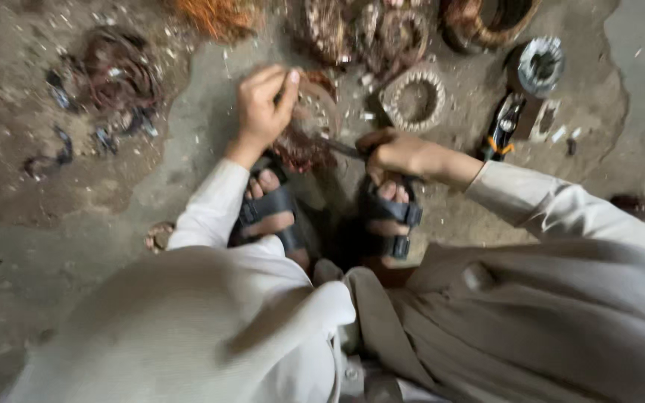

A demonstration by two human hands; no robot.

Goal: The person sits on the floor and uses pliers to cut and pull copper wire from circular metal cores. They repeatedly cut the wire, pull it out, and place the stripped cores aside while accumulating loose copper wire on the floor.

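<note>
Head view: your left hand is closed over the round, copper-wound motor stator standing before your sandals, and your right hand fist-grips a thin metal tool that pries its windings; next, lever gently.

No package, label, sign or screen shows anywhere in the head view, near or far, left or right.
</note>
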